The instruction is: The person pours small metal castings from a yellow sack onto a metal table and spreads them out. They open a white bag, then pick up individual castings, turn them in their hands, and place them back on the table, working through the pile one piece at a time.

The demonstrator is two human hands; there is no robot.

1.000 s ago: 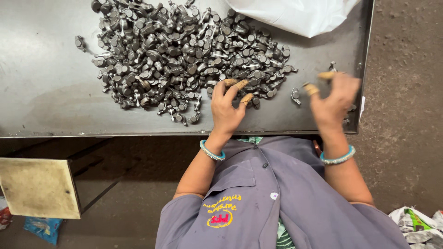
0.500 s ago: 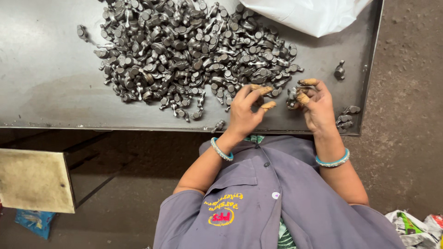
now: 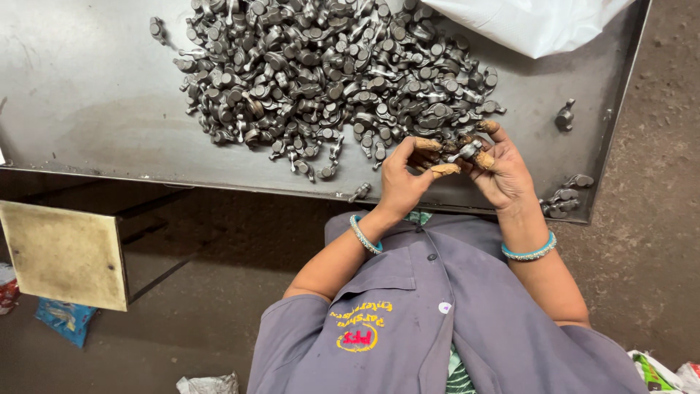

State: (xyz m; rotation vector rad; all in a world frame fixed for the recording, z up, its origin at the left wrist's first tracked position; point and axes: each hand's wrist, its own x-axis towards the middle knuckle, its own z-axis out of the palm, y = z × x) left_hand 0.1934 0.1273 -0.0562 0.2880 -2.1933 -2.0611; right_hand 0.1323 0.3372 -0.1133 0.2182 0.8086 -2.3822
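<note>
Head view: the two hands are brought together at centre right of the frame, just over the near edge of the surface (image 3: 87,109). A small metal part (image 3: 467,151) — grey, with a short stub and a rounded head — is pinched between the thumb and fingers of the right hand (image 3: 503,171), while the left hand (image 3: 405,179) is curled beside it, its fingertips (image 3: 445,169) touching or nearly touching the same piece. Whether the left hand holds a second piece inside its curl cannot be told. Both sets of fingertips are stained orange-brown.

The part is judged to be solid forged or cast steel: stiff, dense for its bulk, not fragile, and possibly oily, so somewhat slippery. A pinch across the narrow stem, with the thicker head left free, looks the surest hold; a grip on the rounded head alone would be likelier to slip.

Just above the hands, a large heap of like parts (image 3: 328,73) is spread across the upper middle of the frame. A few strays are seen at the right — one alone (image 3: 564,117) towards the upper right, a small cluster (image 3: 563,198) at the near right corner. A white plastic bag (image 3: 532,22) lies at the upper right. Teal bangles are worn on both wrists, and a grey work shirt (image 3: 437,321) fills the lower middle.
</note>
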